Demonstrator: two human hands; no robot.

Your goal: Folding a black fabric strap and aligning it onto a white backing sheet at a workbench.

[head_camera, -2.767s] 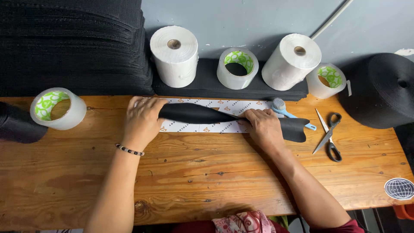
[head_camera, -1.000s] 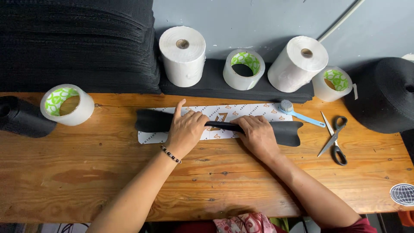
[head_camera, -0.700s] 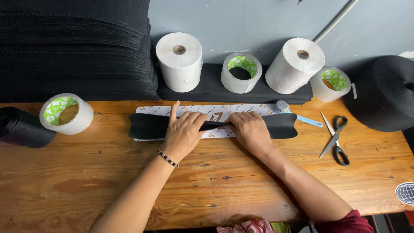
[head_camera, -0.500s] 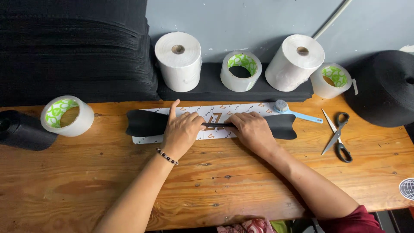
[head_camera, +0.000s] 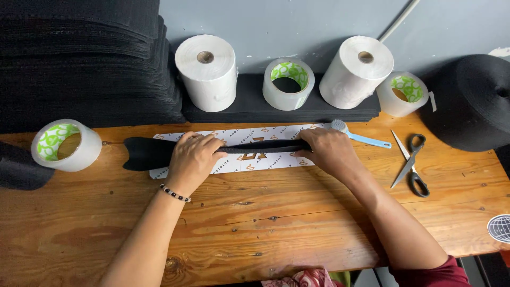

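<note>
On the wooden workbench (head_camera: pixel 297 223), a person is working with both bare hands on a long black fabric piece (head_camera: pixel 154 153) that is lying along a white printed strip (head_camera: pixel 255 159). This strip is my landmark. The left hand (head_camera: pixel 192 159) is resting on the strip's left part, fingers curled and closed over the black piece, pressing it down. The right hand (head_camera: pixel 326 150) is sitting on the strip's right end, fingers bent and gripping the narrow rolled middle of the black piece. The wide dark end of the piece is sticking out past the strip's left end, touching the wood.

Behind the strip, against the grey wall, two big white paper rolls (head_camera: pixel 207 72) and two clear tape rolls with green cores (head_camera: pixel 288 83) are standing on a dark foam slab (head_camera: pixel 249 109). Left of the strip another tape roll (head_camera: pixel 66 144) is standing alone. Just right of the strip a small blue-handled brush (head_camera: pixel 361 138) is lying, and further right a pair of scissors (head_camera: pixel 411 165). A large black webbing spool (head_camera: pixel 473 101) is sitting far right.

I think the risk is misalignment: if one hand is pulling harder, the black piece can be sliding off the strip's centre line or twisting, and the strip itself, being loose on the smooth wood, can be shifting or creasing. The right wrist is also near the brush and could be knocking it.
</note>
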